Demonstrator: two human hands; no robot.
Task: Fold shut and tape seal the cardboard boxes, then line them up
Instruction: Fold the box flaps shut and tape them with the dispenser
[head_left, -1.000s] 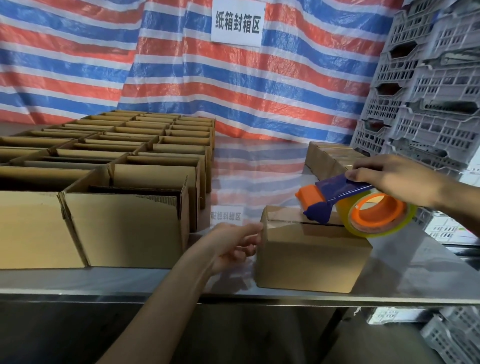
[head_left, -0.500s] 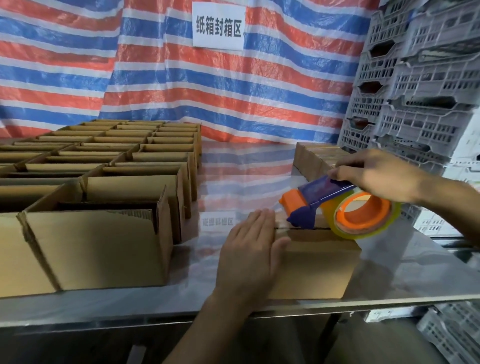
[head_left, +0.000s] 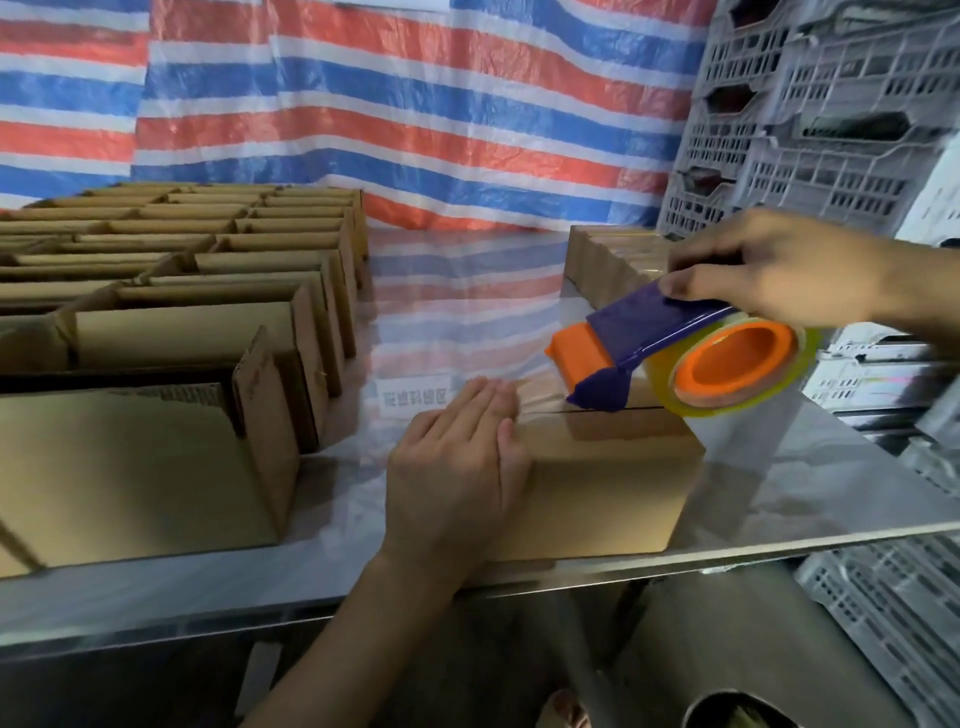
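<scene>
While the left hand (head_left: 452, 467) presses flat on it, the brown box (head_left: 613, 467) lies shut, seam showing. The right hand (head_left: 779, 265) grips the dispenser (head_left: 649, 322), clear tape (head_left: 540, 397) drawn out.

Backdrop: tarpaulin (head_left: 415, 130), striped red, white and blue. Grey slotted plastic crates (head_left: 831, 104), stacked at right. Shiny metal table (head_left: 779, 488) — small white label (head_left: 413, 401) on top.

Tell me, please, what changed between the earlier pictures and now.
The left hand moved from the left side of the box up onto its top and presses flat there. The tape dispenser drew slightly right, away from it, stretching clear tape between them. Unchanged: the right hand grips the dispenser; the box stayed put.
</scene>
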